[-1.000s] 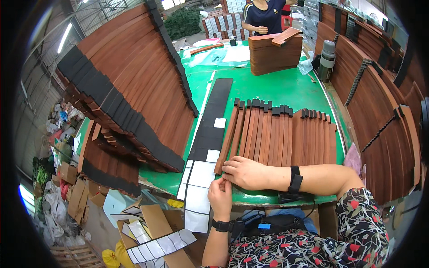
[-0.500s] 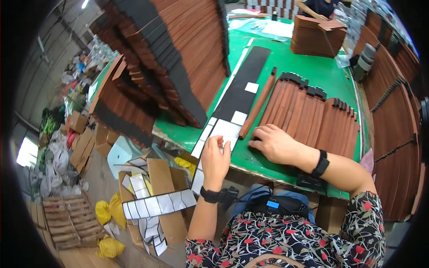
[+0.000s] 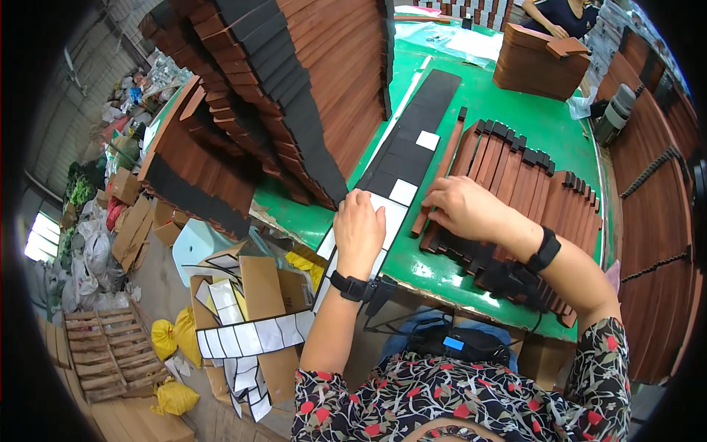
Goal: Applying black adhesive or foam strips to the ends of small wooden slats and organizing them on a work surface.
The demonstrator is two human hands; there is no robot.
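Observation:
My left hand [image 3: 359,230] lies flat, fingers together, on a long backing sheet [image 3: 403,163] of black pads and bare white squares near the green table's front edge [image 3: 434,274]. Next to it, my right hand [image 3: 465,208] rests with curled fingers on the near ends of a row of brown wooden slats [image 3: 515,177] tipped with black pads. One slat [image 3: 440,177] lies apart beside the sheet, under my right fingertips. I cannot tell whether either hand pinches anything.
A tall fanned stack of brown slats with black pads [image 3: 287,96] fills the table's left. Another person sits at the far end behind a block of slats [image 3: 534,66]. Cardboard boxes with used white backing strips [image 3: 250,339] stand on the floor below.
My head has tilted further down and left, so the hands look larger. My left hand has moved up onto the sheet. My right hand has stayed on the slat ends.

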